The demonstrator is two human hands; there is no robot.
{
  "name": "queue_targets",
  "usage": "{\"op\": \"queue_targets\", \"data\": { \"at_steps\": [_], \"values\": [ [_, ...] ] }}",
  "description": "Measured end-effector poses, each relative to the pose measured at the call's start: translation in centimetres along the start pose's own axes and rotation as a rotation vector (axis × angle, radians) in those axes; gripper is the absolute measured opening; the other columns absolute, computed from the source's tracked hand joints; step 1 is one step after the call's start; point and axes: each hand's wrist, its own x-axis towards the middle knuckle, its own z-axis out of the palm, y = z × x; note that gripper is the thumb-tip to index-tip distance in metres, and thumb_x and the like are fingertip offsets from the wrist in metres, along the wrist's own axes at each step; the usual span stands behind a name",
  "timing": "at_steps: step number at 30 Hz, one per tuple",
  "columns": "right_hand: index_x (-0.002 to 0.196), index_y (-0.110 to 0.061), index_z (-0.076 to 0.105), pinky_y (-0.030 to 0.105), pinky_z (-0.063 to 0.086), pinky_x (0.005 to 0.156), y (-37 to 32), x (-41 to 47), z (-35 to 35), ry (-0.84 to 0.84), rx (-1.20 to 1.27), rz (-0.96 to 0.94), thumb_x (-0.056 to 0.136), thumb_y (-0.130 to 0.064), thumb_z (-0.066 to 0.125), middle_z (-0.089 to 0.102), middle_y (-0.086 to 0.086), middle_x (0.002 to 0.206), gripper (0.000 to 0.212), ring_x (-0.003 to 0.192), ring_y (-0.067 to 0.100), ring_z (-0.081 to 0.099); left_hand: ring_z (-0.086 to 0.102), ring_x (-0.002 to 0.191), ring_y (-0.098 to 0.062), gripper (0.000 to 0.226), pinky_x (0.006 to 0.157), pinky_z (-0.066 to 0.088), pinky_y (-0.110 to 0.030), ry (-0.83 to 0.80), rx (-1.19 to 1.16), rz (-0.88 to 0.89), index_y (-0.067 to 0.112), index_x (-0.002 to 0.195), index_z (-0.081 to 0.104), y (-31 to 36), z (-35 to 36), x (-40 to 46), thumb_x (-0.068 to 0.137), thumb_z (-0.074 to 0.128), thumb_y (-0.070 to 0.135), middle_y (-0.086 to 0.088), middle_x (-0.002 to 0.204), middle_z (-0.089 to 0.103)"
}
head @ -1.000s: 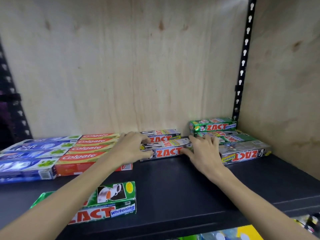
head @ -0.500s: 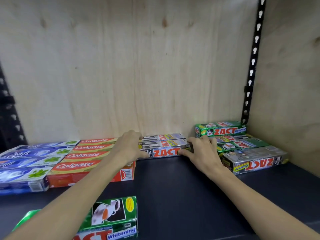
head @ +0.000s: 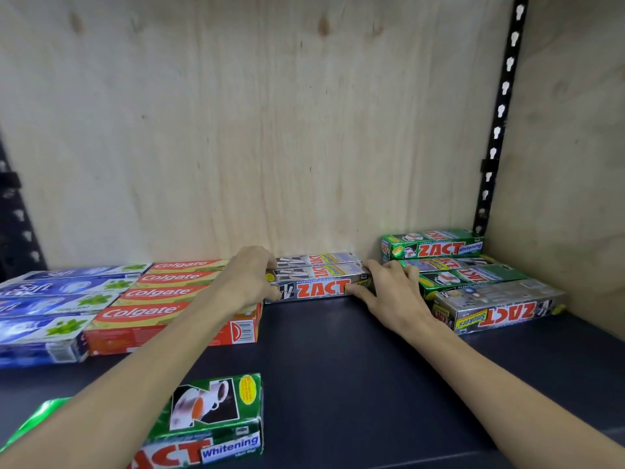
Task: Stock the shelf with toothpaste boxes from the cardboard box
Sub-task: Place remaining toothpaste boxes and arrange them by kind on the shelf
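Note:
Three silver ZACT toothpaste boxes (head: 318, 282) lie side by side at the back of the dark shelf (head: 338, 360), against the plywood back wall. My left hand (head: 248, 279) grips their left end, fingers curled over the top and thumb on the front face. At their right end my right hand (head: 394, 289) presses with spread fingers, its thumb along the lower front edge. A green ZACT Whitening box (head: 209, 421) lies near the shelf's front edge under my left forearm. The cardboard box is out of view.
Red Colgate boxes (head: 169, 309) and blue Salt boxes (head: 50, 299) fill the left side. A pile of green and silver ZACT boxes (head: 473, 282) sits in the right corner below a black slotted upright (head: 500, 116). Bare shelf lies between my forearms.
Both hands have slid the silver ZACT boxes back from mid-shelf to the back wall. My view has moved closer and slightly left.

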Motion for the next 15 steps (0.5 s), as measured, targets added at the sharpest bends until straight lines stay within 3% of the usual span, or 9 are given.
{"op": "queue_targets", "data": {
  "at_steps": [4, 11, 15],
  "values": [
    [0.143, -0.018, 0.048, 0.036, 0.021, 0.105, 0.0, -0.4, -0.5, -0.006, 0.049, 0.016, 0.101, -0.056, 0.050, 0.057, 0.011, 0.131, 0.057, 0.126, 0.026, 0.037, 0.063, 0.102, -0.020, 0.054, 0.084, 0.050, -0.032, 0.010, 0.015, 0.009, 0.014, 0.128, 0.066, 0.0, 0.1, 0.0, 0.079, 0.085, 0.028, -0.004, 0.126, 0.067],
    [0.130, -0.018, 0.057, 0.035, 0.023, 0.104, 0.1, -1.0, -0.6, 0.106, 0.077, -0.004, 0.096, -0.058, 0.058, 0.064, 0.004, 0.118, 0.052, 0.120, 0.023, 0.046, 0.059, 0.119, -0.019, 0.073, 0.099, 0.051, -0.038, 0.048, -0.093, 0.088, 0.018, 0.138, 0.059, -0.5, 0.0, -0.6, 0.074, 0.087, 0.042, -0.001, 0.136, 0.061],
    [0.124, -0.018, 0.063, 0.038, 0.026, 0.096, 0.5, -2.9, -1.4, 0.185, -0.032, -0.065, 0.095, -0.045, 0.064, 0.070, 0.003, 0.109, 0.039, 0.113, 0.026, 0.055, 0.062, 0.104, -0.012, 0.055, 0.092, 0.049, -0.030, 0.179, -0.216, 0.247, 0.022, 0.126, 0.064, 0.2, -0.2, -1.2, 0.079, 0.083, 0.043, 0.004, 0.113, 0.067]
  ]
}}
